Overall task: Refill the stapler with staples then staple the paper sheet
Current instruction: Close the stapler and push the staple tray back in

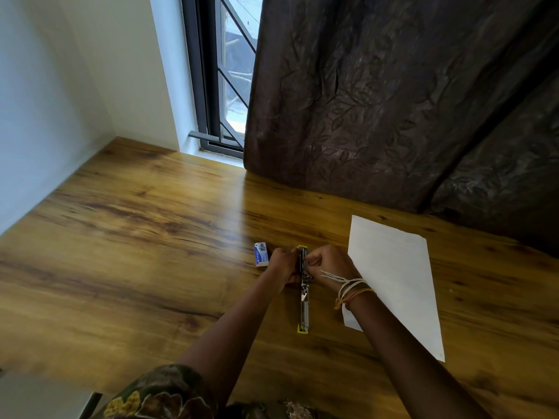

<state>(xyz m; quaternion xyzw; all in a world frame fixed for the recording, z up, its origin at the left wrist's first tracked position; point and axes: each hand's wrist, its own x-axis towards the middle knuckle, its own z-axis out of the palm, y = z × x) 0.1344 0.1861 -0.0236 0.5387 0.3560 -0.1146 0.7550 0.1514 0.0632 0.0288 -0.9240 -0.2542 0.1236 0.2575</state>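
The refill step is judged to be in hand. The stapler (pixel 303 290) is laid flat on the table (pixel 136 237), swung fully open so that its metal channel and its arm form one long line, with a yellow end at each tip. The far half is gripped from the left side by the left hand (pixel 282 265), whose fingers are curled round it. The right hand (pixel 328 263) is brought up against the same half from the other side, with its fingertips bunched at the channel as if something small were pinched there; whether a strip of staples is held cannot be told, since the spot is too small and partly hidden. The two hands are thus set close together, with the stapler between them.

The staple box (pixel 261 254) is seen just left of the left hand, lying on the table. The sheet (pixel 396 276) is lying flat to the right, untouched, with its near edge crossed by the right wrist.

Next, it is judged that a strip must be seated straight in the channel, the arm folded shut, and only then the sheet brought between the jaws.
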